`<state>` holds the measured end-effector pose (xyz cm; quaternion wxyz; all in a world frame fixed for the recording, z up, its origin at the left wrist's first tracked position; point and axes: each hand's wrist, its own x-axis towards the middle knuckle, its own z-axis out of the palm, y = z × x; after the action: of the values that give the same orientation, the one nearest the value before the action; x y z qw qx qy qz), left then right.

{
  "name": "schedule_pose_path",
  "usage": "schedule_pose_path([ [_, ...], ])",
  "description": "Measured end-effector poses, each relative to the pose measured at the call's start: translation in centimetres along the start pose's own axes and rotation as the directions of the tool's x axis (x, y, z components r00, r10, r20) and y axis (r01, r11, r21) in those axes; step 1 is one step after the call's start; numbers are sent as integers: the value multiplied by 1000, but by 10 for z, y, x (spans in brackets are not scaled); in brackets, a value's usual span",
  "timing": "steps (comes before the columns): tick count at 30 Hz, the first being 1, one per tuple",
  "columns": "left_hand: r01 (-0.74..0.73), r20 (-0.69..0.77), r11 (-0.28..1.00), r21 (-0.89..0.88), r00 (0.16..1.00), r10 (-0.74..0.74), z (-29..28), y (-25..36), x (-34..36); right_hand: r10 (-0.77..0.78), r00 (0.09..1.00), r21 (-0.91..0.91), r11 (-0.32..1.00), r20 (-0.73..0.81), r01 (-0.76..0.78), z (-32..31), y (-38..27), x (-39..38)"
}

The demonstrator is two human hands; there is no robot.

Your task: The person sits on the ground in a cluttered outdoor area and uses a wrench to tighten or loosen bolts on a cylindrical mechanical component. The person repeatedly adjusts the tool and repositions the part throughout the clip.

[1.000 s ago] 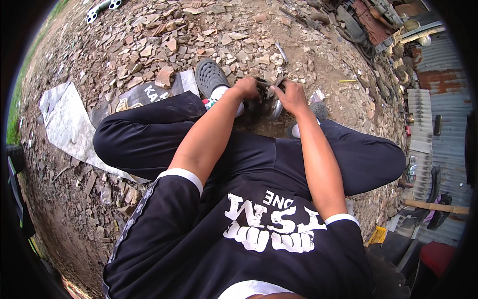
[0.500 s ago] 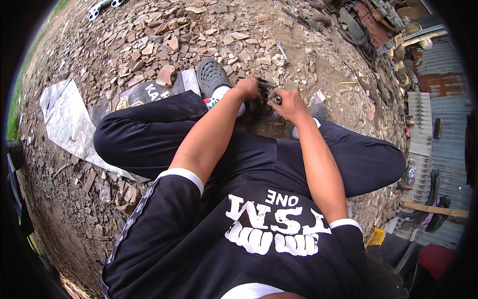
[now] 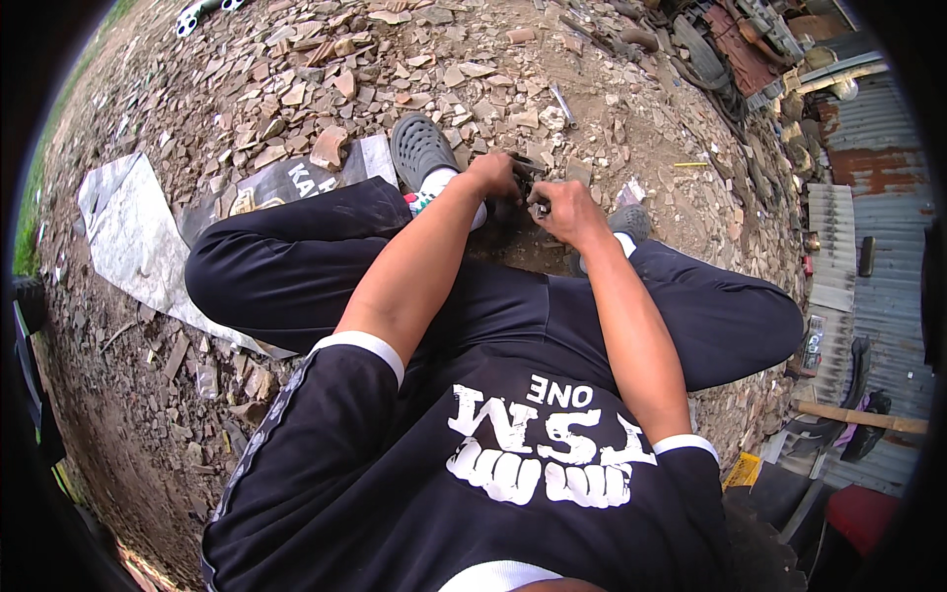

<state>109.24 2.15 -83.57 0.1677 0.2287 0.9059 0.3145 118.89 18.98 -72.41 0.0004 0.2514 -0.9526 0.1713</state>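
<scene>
Between my feet, my left hand [image 3: 496,177] is closed round a dark, greasy-looking metal part [image 3: 527,172], whose lower portion is hidden by the fingers. Close by on its right, my right hand [image 3: 570,209] pinches a small dark metal piece [image 3: 539,208]. Whether that piece is joined to the larger part I cannot tell. Both forearms reach forward over my crossed legs in dark trousers. A grey clog [image 3: 422,148] is on my left foot, just left of the hands, and another grey clog [image 3: 631,223] lies to their right.
Beyond my hands a slim silvery tool [image 3: 562,105] lies on ground strewn with broken tile pieces [image 3: 328,147]. A whitish sheet [image 3: 138,237] spreads out left of my knee. Scrap metal parts [image 3: 735,49] are heaped at the far right, near corrugated sheets [image 3: 888,266].
My right hand has turned and shifted slightly down, its knuckles now covering more of the small piece. The left hand stays almost where it was.
</scene>
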Motion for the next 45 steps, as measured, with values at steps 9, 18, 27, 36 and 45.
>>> schedule_pose_path([
  [9, 29, -14, 999, -17, 999, -30, 6, -4, 8, -150, 988, -52, 988, -41, 148, 13, -6, 3],
  [18, 6, 12, 1000, -2, 1000, -6, -5, 2, -3, 254, 967, 153, 955, 19, -254, 5, 25, 15],
  [27, -13, 21, 1000, -7, 1000, 13, -2, 2, 0, 492, 848, 178, 868, -197, -463, 43, 68, 44],
  [36, 12, 48, 1000, -2, 999, -12, -7, 8, -3, 336, 891, 247, 932, -304, -267, 29, 54, 32],
  [45, 35, 53, 998, 44, 998, -37, -7, 8, -2, 238, 874, 115, 971, -423, -209, 9, 17, 27],
])
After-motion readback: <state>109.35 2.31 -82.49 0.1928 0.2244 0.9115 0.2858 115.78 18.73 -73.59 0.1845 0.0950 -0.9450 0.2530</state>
